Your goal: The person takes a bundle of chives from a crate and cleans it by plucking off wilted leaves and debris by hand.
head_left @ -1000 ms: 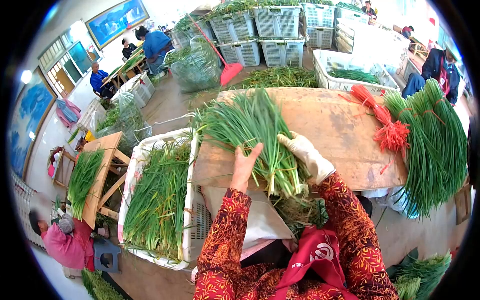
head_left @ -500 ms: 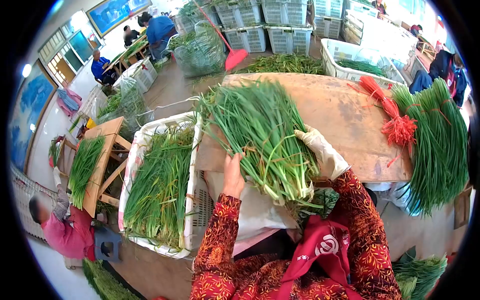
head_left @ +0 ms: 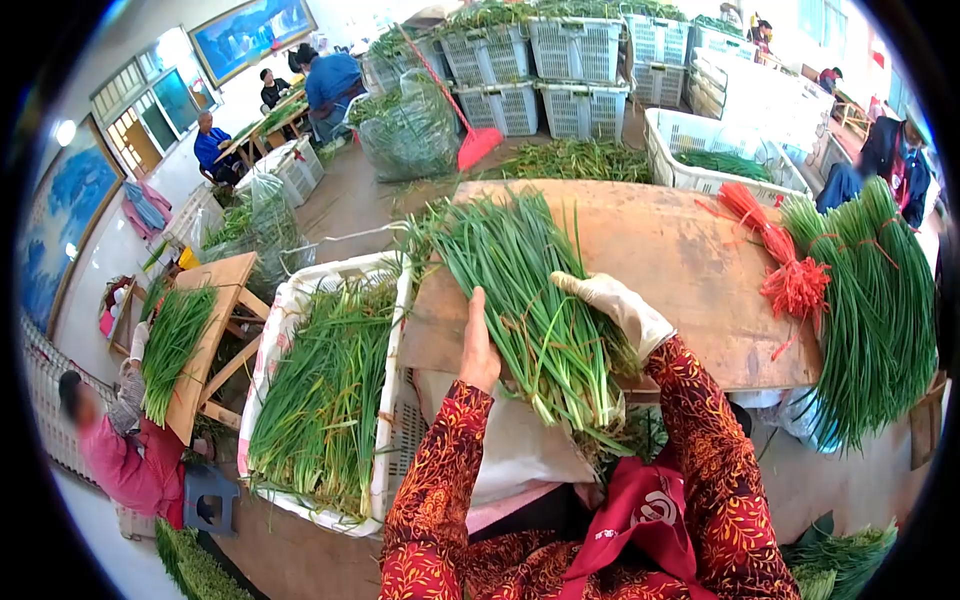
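A loose bunch of long green leafy stalks point(head_left: 530, 300) lies on the wooden board point(head_left: 690, 290), its pale root ends toward me. My bare left hand point(head_left: 479, 345) is flat and upright against the bunch's left side, fingers extended. Against the right side rests my right hand point(head_left: 620, 310) in a pale glove, thumb and fingers spread apart. Neither hand is wrapped round the stalks. Red ties point(head_left: 775, 255) lie to the right on the board, beside tied green bundles point(head_left: 865, 300) that hang over its edge.
Left of the board stands a white crate point(head_left: 382, 440) filled with more stalks. A person in pink point(head_left: 130, 460) works at a small wooden stand point(head_left: 215, 330). Stacked crates point(head_left: 575, 50), a red dustpan point(head_left: 480, 147) and other people are farther back.
The bunch has been spread wider on the board since the first frame. My left hand has straightened from a bent grip and moved against the side of the stalks.
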Motion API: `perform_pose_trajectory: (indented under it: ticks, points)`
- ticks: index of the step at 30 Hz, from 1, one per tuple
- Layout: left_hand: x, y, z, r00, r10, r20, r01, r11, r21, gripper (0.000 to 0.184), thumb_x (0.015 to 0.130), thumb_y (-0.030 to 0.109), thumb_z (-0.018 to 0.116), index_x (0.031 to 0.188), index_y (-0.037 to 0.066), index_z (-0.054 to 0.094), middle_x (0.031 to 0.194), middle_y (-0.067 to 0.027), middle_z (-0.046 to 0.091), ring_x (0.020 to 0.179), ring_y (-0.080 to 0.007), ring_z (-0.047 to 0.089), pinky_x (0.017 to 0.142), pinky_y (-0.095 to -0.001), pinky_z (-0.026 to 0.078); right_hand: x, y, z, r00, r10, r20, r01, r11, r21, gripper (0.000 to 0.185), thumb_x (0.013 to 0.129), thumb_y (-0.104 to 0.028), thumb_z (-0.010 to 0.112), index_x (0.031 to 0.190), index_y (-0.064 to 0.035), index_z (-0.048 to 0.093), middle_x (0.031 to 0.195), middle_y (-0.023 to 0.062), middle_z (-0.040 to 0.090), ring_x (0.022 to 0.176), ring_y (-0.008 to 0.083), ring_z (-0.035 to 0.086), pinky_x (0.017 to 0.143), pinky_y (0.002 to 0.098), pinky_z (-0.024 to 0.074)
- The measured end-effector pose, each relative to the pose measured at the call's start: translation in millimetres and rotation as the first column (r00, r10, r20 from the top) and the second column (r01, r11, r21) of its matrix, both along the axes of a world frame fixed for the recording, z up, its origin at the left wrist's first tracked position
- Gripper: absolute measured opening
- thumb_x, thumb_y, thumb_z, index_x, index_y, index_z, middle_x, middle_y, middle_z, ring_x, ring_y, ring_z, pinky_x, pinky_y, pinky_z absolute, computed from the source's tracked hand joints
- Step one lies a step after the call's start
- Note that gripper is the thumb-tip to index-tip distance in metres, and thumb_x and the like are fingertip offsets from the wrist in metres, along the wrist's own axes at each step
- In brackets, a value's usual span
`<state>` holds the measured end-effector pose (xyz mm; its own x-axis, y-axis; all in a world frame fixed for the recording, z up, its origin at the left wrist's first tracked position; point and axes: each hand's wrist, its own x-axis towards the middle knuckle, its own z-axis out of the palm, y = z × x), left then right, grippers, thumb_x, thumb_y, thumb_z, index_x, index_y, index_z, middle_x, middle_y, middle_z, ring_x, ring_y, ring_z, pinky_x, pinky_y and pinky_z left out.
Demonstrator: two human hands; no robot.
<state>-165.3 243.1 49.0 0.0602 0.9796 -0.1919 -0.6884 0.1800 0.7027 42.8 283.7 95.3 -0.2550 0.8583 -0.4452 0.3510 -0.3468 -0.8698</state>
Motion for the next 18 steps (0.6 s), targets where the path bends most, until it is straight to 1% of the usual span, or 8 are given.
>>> perform_pose_trajectory:
  ticks: [3,4,7,8,9,13,15,18]
  points:
    - [3.1,10.1,2.8,0.974,0.027,-0.227,-0.043,0.997,-0.069,0.057,0.088,0.043,0.055,0.126,0.003,0.044,0.115,-0.0069,0.056,0.097,-0.0180,0.056,0.084,-0.0315,0.047,-9.1,-2.0,9.7,0.999,0.052,0.003,-0.051,0.998,-0.036,0.066,0.073,-0.061,0.062,0.099,-0.0015,0.065,0.090,0.0112,0.067,0.079,0.0208,0.064,0.074,0.0313,0.0481]
    - [-2.4,16.2,-4.5,0.939,0.021,-0.344,-0.074,0.987,-0.143,0.062,0.083,0.044,0.061,0.126,0.002,0.045,0.117,-0.0058,0.055,0.101,-0.0166,0.055,0.085,-0.0303,0.046,-7.4,-4.2,10.9,0.997,0.078,-0.018,-0.079,0.996,-0.039,0.064,0.073,-0.060,0.063,0.099,-0.0018,0.065,0.090,0.0113,0.067,0.078,0.0208,0.064,0.073,0.0313,0.0485]
    - [-6.3,25.0,-4.5,0.950,-0.139,-0.279,0.094,0.981,-0.169,0.064,0.080,0.045,0.065,0.123,0.001,0.047,0.118,-0.0071,0.055,0.101,-0.0156,0.055,0.086,-0.0304,0.046,-9.4,1.7,-4.0,0.995,0.062,-0.081,-0.070,0.992,-0.101,0.059,0.073,-0.056,0.066,0.098,-0.0021,0.065,0.087,0.0105,0.067,0.072,0.0201,0.064,0.068,0.0317,0.0498]
    - [-3.3,17.7,13.4,0.931,-0.183,-0.315,0.124,0.973,-0.197,0.065,0.078,0.045,0.067,0.120,-0.001,0.049,0.115,-0.0089,0.056,0.098,-0.0158,0.057,0.084,-0.0306,0.048,-12.1,-0.4,-1.9,0.991,0.028,-0.128,-0.045,0.990,-0.134,0.057,0.073,-0.053,0.067,0.098,-0.0022,0.065,0.084,0.0101,0.067,0.070,0.0201,0.064,0.065,0.0320,0.0501]
    - [-2.5,19.9,13.5,0.923,-0.194,-0.332,0.141,0.974,-0.179,0.065,0.078,0.045,0.067,0.120,-0.002,0.050,0.112,-0.0091,0.058,0.096,-0.0165,0.058,0.083,-0.0308,0.048,-11.9,-5.0,-0.2,0.973,0.015,-0.232,-0.049,0.989,-0.138,0.055,0.072,-0.049,0.070,0.101,-0.0022,0.064,0.085,0.0096,0.067,0.070,0.0192,0.064,0.064,0.0318,0.0503]
    - [3.8,17.6,9.1,0.909,-0.193,-0.370,0.173,0.981,-0.089,0.066,0.079,0.045,0.066,0.120,-0.003,0.048,0.106,-0.0088,0.060,0.091,-0.0176,0.060,0.078,-0.0313,0.049,-16.8,-13.1,1.4,0.922,0.045,-0.384,-0.080,0.994,-0.077,0.054,0.073,-0.042,0.072,0.107,-0.0014,0.059,0.088,0.0094,0.066,0.070,0.0186,0.063,0.063,0.0310,0.0513]
    - [7.3,13.5,13.5,0.922,-0.151,-0.356,0.147,0.988,-0.039,0.064,0.079,0.043,0.066,0.120,-0.002,0.047,0.107,-0.0085,0.060,0.091,-0.0170,0.060,0.076,-0.0310,0.050,-16.9,-20.4,8.9,0.917,0.021,-0.398,-0.059,0.995,-0.084,0.046,0.076,-0.032,0.073,0.108,-0.0034,0.058,0.088,0.0062,0.066,0.068,0.0148,0.063,0.060,0.0287,0.0522]
    - [5.7,3.6,19.6,0.950,-0.177,-0.258,0.189,0.982,0.024,0.059,0.080,0.038,0.068,0.120,0.000,0.046,0.110,-0.0082,0.057,0.090,-0.0153,0.059,0.074,-0.0297,0.052,-16.3,-32.0,6.0,0.858,0.058,-0.510,-0.061,0.998,0.010,0.049,0.073,-0.030,0.075,0.110,-0.0037,0.057,0.089,0.0059,0.065,0.070,0.0153,0.063,0.062,0.0290,0.0524]
